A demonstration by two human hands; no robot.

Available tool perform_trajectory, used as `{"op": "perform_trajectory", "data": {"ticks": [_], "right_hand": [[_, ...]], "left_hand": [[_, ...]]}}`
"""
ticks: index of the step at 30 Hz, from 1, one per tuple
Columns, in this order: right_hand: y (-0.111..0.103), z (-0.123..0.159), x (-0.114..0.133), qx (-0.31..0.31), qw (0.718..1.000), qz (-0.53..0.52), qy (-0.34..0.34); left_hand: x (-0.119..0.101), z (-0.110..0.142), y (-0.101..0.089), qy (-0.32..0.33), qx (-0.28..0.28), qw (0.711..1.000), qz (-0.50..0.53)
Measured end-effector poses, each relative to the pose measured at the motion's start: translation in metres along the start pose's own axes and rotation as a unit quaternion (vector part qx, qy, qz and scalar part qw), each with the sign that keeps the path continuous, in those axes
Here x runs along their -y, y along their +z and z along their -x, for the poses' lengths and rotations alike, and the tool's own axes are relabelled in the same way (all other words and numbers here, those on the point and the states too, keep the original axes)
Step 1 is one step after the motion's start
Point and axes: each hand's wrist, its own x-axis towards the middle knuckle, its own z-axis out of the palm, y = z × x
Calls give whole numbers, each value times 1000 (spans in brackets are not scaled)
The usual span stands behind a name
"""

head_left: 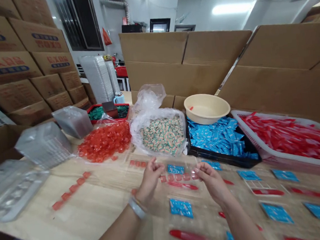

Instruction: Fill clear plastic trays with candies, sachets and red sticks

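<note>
A row of small, translucent red square pieces runs between my hands, above a clear plastic tray. My left hand is closed at the row's left end, fingertips bent inward. At the other end, the thumb and fingers of my right hand pinch the last piece. Behind the row lies a blue printed packet; in front of it is a long red item. Nearer to me is another blue packet, with a red item below it. A separate red row lies on the table to the left.
Heaped red pieces, a bag of small printed packets, a black crate of blue packets under a cream basin, and a white basket of red items line the back. Stacked clear trays stand left; several filled trays spread right.
</note>
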Motion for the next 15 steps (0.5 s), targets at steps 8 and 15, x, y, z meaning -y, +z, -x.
{"op": "perform_trajectory", "data": {"ticks": [8, 15], "right_hand": [[65, -8, 20, 83, 996, -19, -37], [105, 74, -23, 183, 900, 329, -220]], "left_hand": [[-51, 39, -63, 16, -30, 999, 40], [-46, 123, -183, 79, -192, 882, -422]]}}
